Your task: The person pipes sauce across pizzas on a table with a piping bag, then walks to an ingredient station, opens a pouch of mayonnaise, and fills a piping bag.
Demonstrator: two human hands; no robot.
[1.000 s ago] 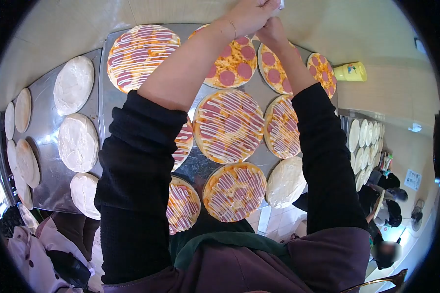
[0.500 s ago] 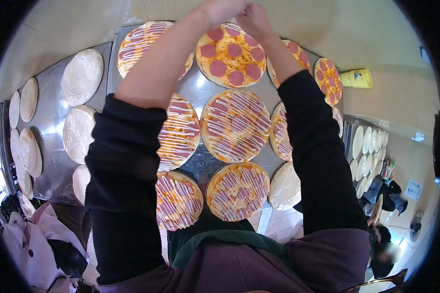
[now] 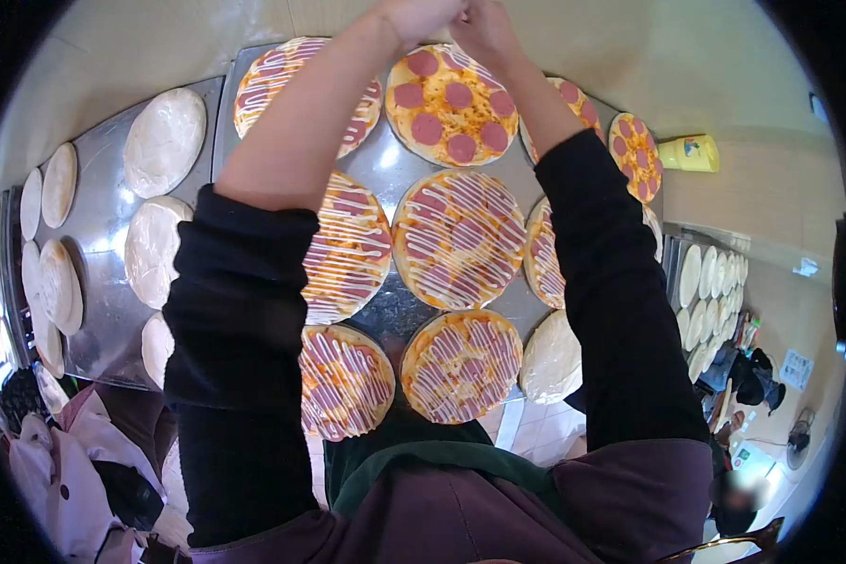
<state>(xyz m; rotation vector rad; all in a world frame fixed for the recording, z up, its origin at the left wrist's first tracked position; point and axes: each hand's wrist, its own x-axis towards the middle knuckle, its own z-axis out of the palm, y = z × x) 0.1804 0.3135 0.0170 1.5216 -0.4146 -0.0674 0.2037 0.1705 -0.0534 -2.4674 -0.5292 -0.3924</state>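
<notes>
My left hand (image 3: 423,19) and my right hand (image 3: 484,30) meet at the top edge of the view, over the far rim of a pizza (image 3: 459,98) with sausage slices and melted cheese. The fingers of both hands look closed. What they hold is cut off by the frame edge. White sauce lines show on that pizza's far part. Nearer me, a pizza (image 3: 460,239) and another pizza (image 3: 462,367) carry white zigzag lines all over. My left forearm passes above a striped pizza (image 3: 263,89).
Pale plastic-wrapped dough rounds (image 3: 164,141) lie on the metal table (image 3: 103,211) at left. A wrapped round (image 3: 552,359) sits near right. A yellow container (image 3: 689,153) stands beyond a sausage pizza (image 3: 635,155). More rounds (image 3: 691,273) and people are farther right.
My hands have shifted slightly left and up in the view, still together. White lines reach a little farther along the far pizza's edge. The whole scene sits slightly to the right.
</notes>
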